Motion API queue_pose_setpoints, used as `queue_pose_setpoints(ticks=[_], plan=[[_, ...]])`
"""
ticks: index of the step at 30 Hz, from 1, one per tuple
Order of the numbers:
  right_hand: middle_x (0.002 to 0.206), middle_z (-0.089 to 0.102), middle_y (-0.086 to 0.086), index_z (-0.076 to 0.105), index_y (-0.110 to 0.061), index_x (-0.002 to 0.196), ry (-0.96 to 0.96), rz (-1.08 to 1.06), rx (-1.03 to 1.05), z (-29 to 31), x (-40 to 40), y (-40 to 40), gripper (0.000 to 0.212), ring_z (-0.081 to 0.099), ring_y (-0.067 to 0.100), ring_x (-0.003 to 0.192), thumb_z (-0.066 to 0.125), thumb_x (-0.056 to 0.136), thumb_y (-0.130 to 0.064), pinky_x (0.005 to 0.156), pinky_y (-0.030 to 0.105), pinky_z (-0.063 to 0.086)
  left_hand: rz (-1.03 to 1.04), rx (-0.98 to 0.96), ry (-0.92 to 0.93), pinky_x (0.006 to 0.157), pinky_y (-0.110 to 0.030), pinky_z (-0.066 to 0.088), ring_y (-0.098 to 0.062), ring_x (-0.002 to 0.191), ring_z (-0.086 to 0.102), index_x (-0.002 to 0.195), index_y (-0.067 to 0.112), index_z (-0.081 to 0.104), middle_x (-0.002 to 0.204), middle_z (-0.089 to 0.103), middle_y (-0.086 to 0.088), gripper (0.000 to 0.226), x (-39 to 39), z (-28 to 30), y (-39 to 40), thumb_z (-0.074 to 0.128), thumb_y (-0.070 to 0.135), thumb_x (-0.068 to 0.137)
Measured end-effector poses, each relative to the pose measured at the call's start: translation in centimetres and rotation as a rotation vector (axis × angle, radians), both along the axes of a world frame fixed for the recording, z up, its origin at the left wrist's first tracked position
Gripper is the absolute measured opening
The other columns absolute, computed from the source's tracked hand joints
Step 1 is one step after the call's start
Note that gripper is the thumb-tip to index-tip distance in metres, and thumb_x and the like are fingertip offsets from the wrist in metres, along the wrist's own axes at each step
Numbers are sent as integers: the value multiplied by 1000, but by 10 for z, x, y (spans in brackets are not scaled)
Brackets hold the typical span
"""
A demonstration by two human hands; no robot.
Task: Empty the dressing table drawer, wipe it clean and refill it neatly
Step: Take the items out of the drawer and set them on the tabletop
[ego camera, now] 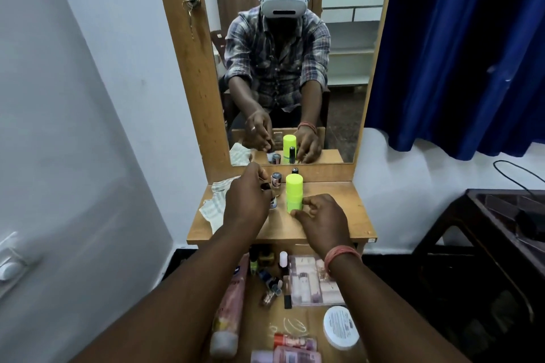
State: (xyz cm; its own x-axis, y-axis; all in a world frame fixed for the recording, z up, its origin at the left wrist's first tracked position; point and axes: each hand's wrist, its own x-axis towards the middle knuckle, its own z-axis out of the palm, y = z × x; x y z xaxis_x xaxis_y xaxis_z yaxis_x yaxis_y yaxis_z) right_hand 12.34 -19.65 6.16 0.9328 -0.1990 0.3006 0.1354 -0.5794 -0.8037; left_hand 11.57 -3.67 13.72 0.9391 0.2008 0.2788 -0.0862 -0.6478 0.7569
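Our left hand [247,197] pinches a small bottle [273,203] beside the green bottle [294,190] on the shelf [339,215] — lining them up, we judge — while our right hand [323,219] curls round its base, steadying it.

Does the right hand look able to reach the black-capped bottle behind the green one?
Probably, but not straight: the green bottle stands in front of the black-capped bottle; the right hand would go around its right side.
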Motion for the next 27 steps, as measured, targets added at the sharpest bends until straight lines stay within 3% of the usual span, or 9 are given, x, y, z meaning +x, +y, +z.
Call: queue_pose_setpoints(ticks=[6, 13, 15, 17, 19, 21, 24, 27], plan=[[103, 63, -2, 77, -19, 99, 10, -50, -121, -1, 3, 6, 27, 62, 20, 94, 80, 78, -34, 84, 33, 53, -53, -4, -6, 74, -28, 45, -16, 95, 68, 102, 28, 56, 102, 74, 4, 32, 2, -25, 3, 77, 9, 88], [109, 60, -2, 68, -20, 105, 45, 39, 6, 8, -1, -1, 31, 60, 15, 96, 81, 79, -30, 88, 35, 53, -41, -67, 10, 88, -36, 55, -19, 101, 69, 115, 18, 67, 109, 75, 0, 34, -3, -27, 9, 81, 13, 84], [106, 57, -4, 63, -23, 98, 2, 86, 98, 12, -18, -3, 22, 56, 6, 90, 79, 82, -25, 83, 29, 52, 9, -89, -25, 87, -33, 53, -15, 100, 68, 114, 19, 69, 108, 74, 3, 27, -18, -31, 13, 75, 12, 89], [90, 56, -5, 58, -26, 88, -73, 118, 118, 13, -44, -4, 18, 53, 1, 77, 75, 85, -20, 70, 20, 47, 35, -9, -11, 78, -29, 50, -12, 92, 68, 101, 24, 71, 97, 73, 8, 17, -41, -41, 18, 67, 11, 92], [71, 57, -2, 57, -26, 83, -58, 229, 44, 10, -73, 0, 16, 50, 2, 60, 71, 88, -21, 55, 17, 42, -28, 96, 72, 75, -30, 52, -11, 85, 67, 86, 24, 73, 87, 73, 10, 20, -61, -53, 22, 65, 6, 86], [67, 59, -2, 58, -27, 84, 7, 392, -122, 6, -94, 9, 11, 52, 4, 57, 67, 90, -28, 52, 22, 43, -101, 186, 127, 71, -29, 52, -12, 80, 68, 77, 24, 73, 80, 73, 8, 21, -76, -59, 21, 66, 4, 81], [88, 62, -6, 56, -30, 92, 96, 522, -454, -9, -100, 24, 12, 62, 14, 81, 62, 82, -30, 68, 35, 51, -88, 275, 114, 68, -30, 49, -13, 78, 67, 78, 23, 69, 81, 72, 5, 16, -89, -62, 16, 65, 8, 83], [106, 62, 0, 57, -27, 105, 163, 475, -544, -24, -94, 33, 27, 64, 25, 95, 59, 79, -25, 78, 39, 53, -109, 433, 260, 71, -31, 52, -23, 89, 73, 91, 18, 72, 91, 75, -4, 11, -97, -70, 10, 62, 18, 91]])
